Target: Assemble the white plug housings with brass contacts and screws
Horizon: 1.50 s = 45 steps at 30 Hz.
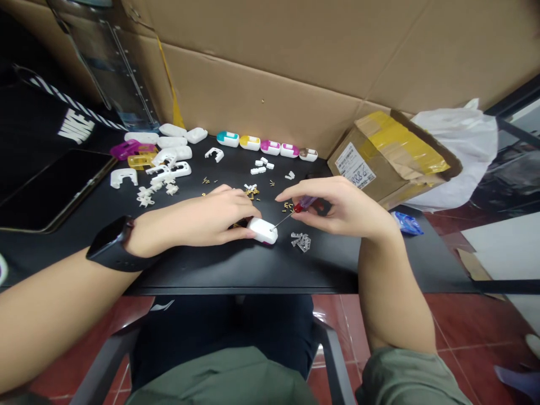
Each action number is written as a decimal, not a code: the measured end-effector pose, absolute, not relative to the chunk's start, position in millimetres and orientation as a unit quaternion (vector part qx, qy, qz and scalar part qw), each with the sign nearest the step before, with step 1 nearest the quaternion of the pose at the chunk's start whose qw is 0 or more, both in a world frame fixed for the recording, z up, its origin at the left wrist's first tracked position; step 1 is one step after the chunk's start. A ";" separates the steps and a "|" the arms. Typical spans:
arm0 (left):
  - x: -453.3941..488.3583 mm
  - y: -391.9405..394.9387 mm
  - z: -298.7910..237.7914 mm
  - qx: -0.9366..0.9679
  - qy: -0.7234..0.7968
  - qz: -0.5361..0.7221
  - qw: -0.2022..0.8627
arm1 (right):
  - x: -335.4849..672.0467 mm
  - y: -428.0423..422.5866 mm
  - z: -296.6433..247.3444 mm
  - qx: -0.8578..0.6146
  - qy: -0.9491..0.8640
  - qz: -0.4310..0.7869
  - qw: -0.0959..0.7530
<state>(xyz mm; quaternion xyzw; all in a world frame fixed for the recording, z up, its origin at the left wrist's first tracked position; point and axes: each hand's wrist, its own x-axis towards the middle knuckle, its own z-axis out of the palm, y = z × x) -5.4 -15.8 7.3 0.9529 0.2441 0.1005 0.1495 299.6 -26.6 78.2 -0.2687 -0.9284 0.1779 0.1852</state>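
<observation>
My left hand [230,211] grips a small white plastic casing [262,229] with a purple underside, held down near the table's front edge. In my right hand [337,208] is a screwdriver [304,203] with a red and purple handle, its thin shaft slanting down to the left. The tip touches the right part of the casing's top. Just right of the casing lies a small pile of clear plastic pieces [301,242]. Brass screws [288,207] are scattered behind the screwdriver shaft, and brass and white bits [252,191] lie beyond my left fingers.
A row of coloured and white casings [270,147] lines the back of the black table [202,270]. White shells and parts [169,163] cluster at left beside a tablet [54,188]. An open cardboard box [392,157] and a blue packet [407,223] stand at right.
</observation>
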 end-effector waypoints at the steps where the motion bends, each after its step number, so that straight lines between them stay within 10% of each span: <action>1: -5.3 -15.7 7.5 0.953 0.246 0.100 0.149 | 298.5 -27.2 77.3 -0.281 -0.925 0.170 0.189; 45: -6.0 -16.0 6.8 0.949 0.254 0.121 0.140 | 300.3 -28.3 78.8 -0.380 -0.882 0.223 0.170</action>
